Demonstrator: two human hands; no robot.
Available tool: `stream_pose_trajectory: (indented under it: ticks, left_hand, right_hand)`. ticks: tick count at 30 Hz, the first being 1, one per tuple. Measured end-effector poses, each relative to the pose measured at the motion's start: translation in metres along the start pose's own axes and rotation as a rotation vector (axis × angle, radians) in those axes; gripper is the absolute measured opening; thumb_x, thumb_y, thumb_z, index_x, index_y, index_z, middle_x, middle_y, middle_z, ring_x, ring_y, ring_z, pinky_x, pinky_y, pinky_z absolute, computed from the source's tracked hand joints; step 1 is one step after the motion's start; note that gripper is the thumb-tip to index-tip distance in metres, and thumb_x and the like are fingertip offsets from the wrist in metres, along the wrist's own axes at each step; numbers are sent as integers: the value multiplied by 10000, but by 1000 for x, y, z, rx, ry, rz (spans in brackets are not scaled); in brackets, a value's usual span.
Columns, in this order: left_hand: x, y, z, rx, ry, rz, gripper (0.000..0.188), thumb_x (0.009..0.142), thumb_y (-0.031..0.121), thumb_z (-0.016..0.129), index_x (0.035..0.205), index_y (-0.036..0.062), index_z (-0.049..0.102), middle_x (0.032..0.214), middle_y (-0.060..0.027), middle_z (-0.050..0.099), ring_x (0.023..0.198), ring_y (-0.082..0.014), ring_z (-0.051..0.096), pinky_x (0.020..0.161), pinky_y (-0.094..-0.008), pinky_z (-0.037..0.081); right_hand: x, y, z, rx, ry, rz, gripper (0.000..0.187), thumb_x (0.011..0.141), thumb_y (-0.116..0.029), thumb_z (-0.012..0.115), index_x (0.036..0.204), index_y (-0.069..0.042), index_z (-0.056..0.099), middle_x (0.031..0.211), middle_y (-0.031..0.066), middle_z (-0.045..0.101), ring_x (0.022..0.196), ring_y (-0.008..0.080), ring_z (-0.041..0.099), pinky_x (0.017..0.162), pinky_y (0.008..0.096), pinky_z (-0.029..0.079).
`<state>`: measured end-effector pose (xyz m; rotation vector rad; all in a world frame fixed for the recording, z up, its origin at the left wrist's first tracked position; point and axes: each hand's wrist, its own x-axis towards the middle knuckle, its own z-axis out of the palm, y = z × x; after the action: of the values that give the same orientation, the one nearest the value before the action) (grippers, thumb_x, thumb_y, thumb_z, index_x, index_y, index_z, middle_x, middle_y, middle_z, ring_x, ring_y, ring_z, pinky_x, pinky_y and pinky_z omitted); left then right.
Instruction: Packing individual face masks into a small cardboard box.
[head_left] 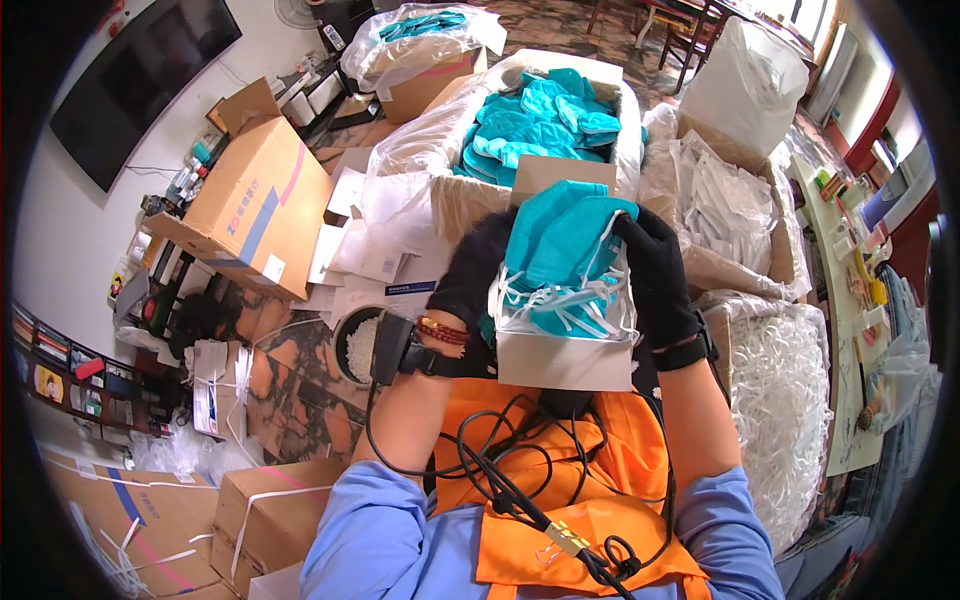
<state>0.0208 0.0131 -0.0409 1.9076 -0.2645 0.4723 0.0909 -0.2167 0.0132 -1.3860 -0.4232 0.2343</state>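
Note:
In front of my chest is a small pale carton [565, 360], its flap standing up at the far side. Teal face masks [565, 235] fill it in a stack, standing above its rim, with white straps bunched at the near end. My left hand [478, 262], black-gloved, grips the carton's left side; its fingertips are partly hidden. My right hand [655, 265], also gloved in black, is at the right side, its fingers closed at the masks' upper right edge beside a white strap.
Beyond the carton stands a large plastic-lined box [400, 165] heaped with loose teal masks. On the right are a box of clear packets [725, 205] and a box of white straps [780, 400]. Brown cartons [260, 200] stand left, near a dark round bin [345, 375]. Black cables [500, 460] cross my orange apron.

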Motion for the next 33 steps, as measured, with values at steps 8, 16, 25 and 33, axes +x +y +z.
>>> stream_pose_trajectory:
  ticks: [8,16,25,33]
  left_hand:
    - [21,27,-1,-218,128,-388,541,815,387,727,1112,-45,596,997,-129,665,927,-198,624,832,-309,484]
    - [11,45,38,102,191,-144,264,870,221,661,1050,29,642,882,-163,670,786,-260,652,717,-348,500]
    - [44,81,-53,535,460,74,277,801,172,689,1029,36,609,899,-168,671,813,-341,652,697,-390,508]
    - [37,88,-47,213,-51,-119,434,796,220,712,1139,-17,592,995,-146,669,890,-233,646,795,-329,505]
  right_hand:
    - [3,9,14,127,32,46,303,900,-222,613,1086,15,647,939,32,659,855,103,570,796,247,448]
    - [1,39,27,-63,134,-165,435,809,-154,711,1188,-22,546,989,60,633,938,161,585,838,296,472]
    - [-42,36,-13,-866,-192,-318,565,735,-11,688,1269,-80,515,1162,126,602,1057,270,606,896,351,476]
    - [-27,-27,-16,-58,-202,-61,833,690,70,751,1416,-77,369,1313,127,505,1017,165,574,820,289,515]
